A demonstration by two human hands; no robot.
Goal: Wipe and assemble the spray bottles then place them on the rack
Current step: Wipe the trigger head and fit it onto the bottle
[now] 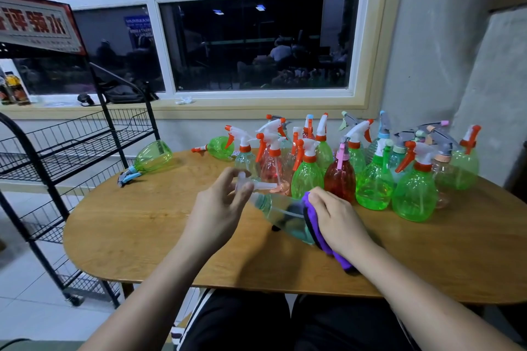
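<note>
Purple cloth [310, 209], pale-teal bottle [282, 215]

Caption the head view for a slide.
The left hand holds a clear spray bottle by its head while the right hand wipes it with a purple cloth.

Hands: 2, a left hand [219, 202] and a right hand [336, 216]. Purple cloth [308, 202]: 1. Wooden table [142, 222]: 1. Black wire rack [57, 157]: 1. Spray bottles tipped on their sides: 3, a green bottle with blue head [154, 155], a green bottle with orange head [221, 147] and a clear bottle [281, 212]. Upright bottles: at least 12; overlap prevents an exact count. Among them, red bottle [340, 179]: 1.
</note>
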